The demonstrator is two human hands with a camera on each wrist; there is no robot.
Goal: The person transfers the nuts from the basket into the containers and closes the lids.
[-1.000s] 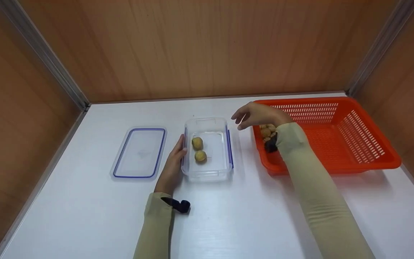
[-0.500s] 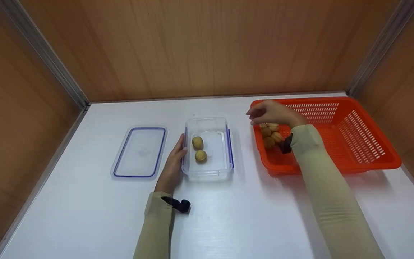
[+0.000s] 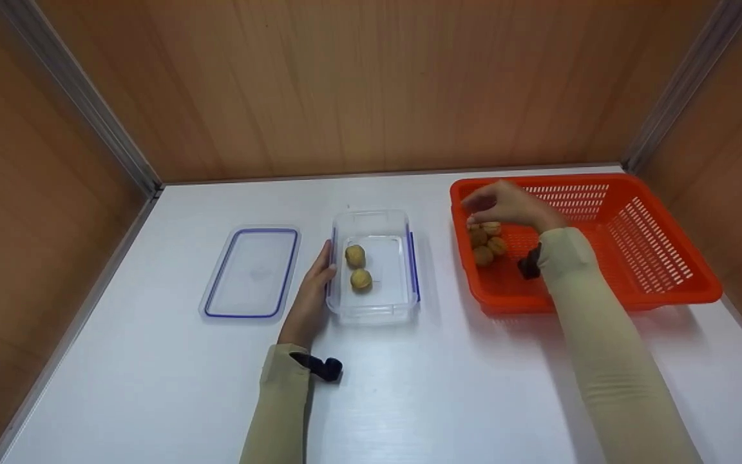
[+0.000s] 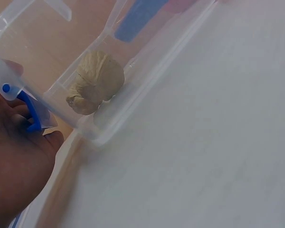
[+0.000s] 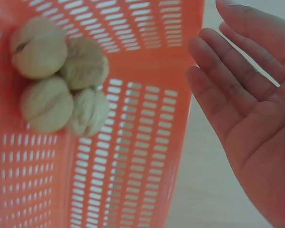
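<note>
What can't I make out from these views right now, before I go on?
- Walnuts in the basket: in the head view the right hand covers part of the pile; the right wrist view shows four.
- Second walnut in the clear box: the left wrist view shows only one.
- Left hand: fingertips hidden behind the box wall in the head view, cut off in the left wrist view.

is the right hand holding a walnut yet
No, in the right wrist view the right hand is open with straight fingers, empty, beside four walnuts in the orange basket.
</note>
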